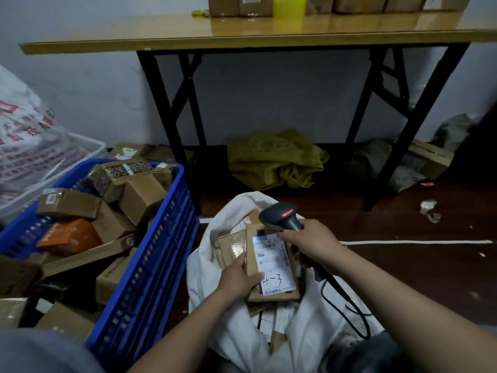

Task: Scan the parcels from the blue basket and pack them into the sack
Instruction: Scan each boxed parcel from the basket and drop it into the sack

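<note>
My left hand (239, 279) grips a flat brown parcel (252, 265) by its left edge, label up, over the open white sack (212, 267). Its white label (274, 261) bears the handwritten mark "4-3" and is lit at the top. My right hand (312, 244) holds a black barcode scanner (282, 215) by its handle, head pointing down at the label, its cable trailing to the lower right. Several cardboard parcels lie inside the sack below. The blue basket (150, 265) stands to the left, full of brown boxes and one orange box (70, 235).
A folding table (242, 33) with black legs stands against the wall ahead, boxes and a yellow container on top. A crumpled yellow-green bag (277, 160) lies under it. A white printed sack (29, 141) sits in a white bin at far left. Dark wooden floor extends right.
</note>
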